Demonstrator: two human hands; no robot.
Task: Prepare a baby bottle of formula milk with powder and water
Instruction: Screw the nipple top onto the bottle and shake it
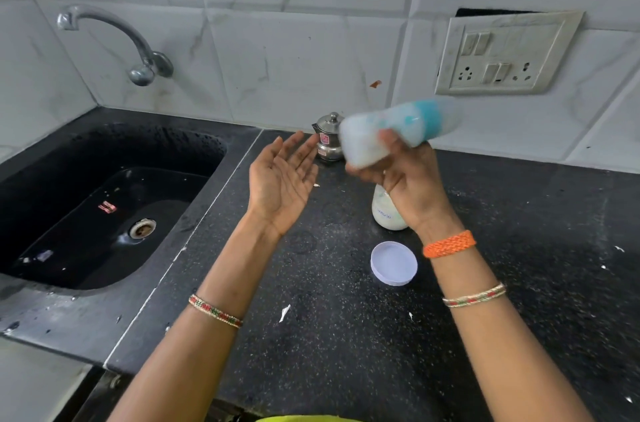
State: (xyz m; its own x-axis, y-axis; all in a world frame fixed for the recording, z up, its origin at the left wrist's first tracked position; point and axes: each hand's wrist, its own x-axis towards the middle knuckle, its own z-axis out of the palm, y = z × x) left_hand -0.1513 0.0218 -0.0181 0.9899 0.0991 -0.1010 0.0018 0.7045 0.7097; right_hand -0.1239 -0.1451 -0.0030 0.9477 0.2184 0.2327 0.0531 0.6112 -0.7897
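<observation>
My right hand point(401, 179) grips a baby bottle point(391, 131) with a blue collar and a clear cap. The bottle lies almost sideways above the counter, cap toward the right, and is blurred by motion. It looks milky white inside. My left hand point(282, 179) is held palm up with straight fingers just left of the bottle, touching nothing. Under my right hand stands a formula powder jar point(382, 212), partly hidden by the wrist. Its white lid point(393, 263) lies flat on the black counter point(346, 335) in front of it.
A small steel pot point(329, 137) with a lid stands at the wall behind the hands. A black sink point(104, 207) with a wall tap point(114, 37) fills the left side. A switch and socket panel point(505, 53) is on the tiled wall at right. Bits of white paper litter the counter.
</observation>
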